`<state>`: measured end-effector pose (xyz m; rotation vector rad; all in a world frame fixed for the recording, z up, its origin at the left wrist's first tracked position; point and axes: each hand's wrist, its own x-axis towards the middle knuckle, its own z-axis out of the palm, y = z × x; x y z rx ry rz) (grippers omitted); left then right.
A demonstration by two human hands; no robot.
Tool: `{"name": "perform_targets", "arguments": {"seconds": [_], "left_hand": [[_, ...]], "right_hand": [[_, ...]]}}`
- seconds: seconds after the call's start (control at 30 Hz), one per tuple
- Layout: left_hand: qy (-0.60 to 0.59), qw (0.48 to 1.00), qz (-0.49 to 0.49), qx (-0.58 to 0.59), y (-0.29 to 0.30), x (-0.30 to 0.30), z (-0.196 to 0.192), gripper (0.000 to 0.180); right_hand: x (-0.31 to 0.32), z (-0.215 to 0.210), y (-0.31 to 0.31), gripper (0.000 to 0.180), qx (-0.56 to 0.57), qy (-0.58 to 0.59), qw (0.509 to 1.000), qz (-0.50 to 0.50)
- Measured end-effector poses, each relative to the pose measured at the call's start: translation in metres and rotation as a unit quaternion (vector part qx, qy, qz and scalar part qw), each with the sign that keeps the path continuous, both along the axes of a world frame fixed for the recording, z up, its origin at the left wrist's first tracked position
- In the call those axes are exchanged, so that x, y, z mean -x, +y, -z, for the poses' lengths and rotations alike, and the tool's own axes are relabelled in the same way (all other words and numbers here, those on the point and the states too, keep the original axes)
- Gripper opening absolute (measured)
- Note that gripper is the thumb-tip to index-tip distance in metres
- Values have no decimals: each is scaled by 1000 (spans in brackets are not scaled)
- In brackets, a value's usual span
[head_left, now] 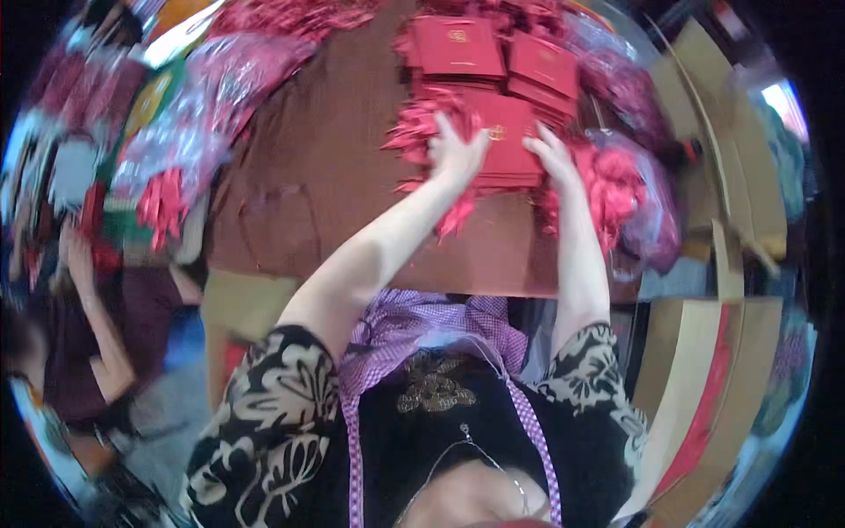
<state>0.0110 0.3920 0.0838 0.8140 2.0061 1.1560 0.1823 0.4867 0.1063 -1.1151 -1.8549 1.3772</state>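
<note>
Hands meet on a red folder stack point(509, 145) near the far edge of the brown worktop point(308, 185). Left hand point(455, 151) lies flat, fingers spread, on its left side; right hand point(553, 151) rests on its right edge, grasp unclear. 2 more red stacks point(458, 48) sit just behind. Pink tassels point(616, 189) crowd the right side, and bagged tassels point(167, 158) line the left edge.

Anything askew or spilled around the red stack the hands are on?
Nothing looks damaged. Both hands, left hand and right hand, press on the nearest stack of red booklets. Loose red tassels fan out untidily from its left side; bagged ones crowd the right.
</note>
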Motion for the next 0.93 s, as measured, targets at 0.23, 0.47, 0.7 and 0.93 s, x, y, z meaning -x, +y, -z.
{"name": "perform_targets", "arguments": {"seconds": [0.23, 0.47, 0.7, 0.93], "left_hand": [[-47, 997, 12, 58, -17, -6, -29, 105], [-25, 995, 47, -88, -70, 28, -52, 89], [286, 910, -95, -284, -254, 132, -38, 16], [349, 899, -233, -129, -412, 235, 46, 14]], "right_hand": [[19, -17, -33, 51, -448, -183, 874, -33], [47, 21, -28, 55, -435, -409, 787, -156], [51, -36, -47, 42, -572, -291, 763, -77], [114, -75, -145, 26, -503, -157, 838, -144]]}}
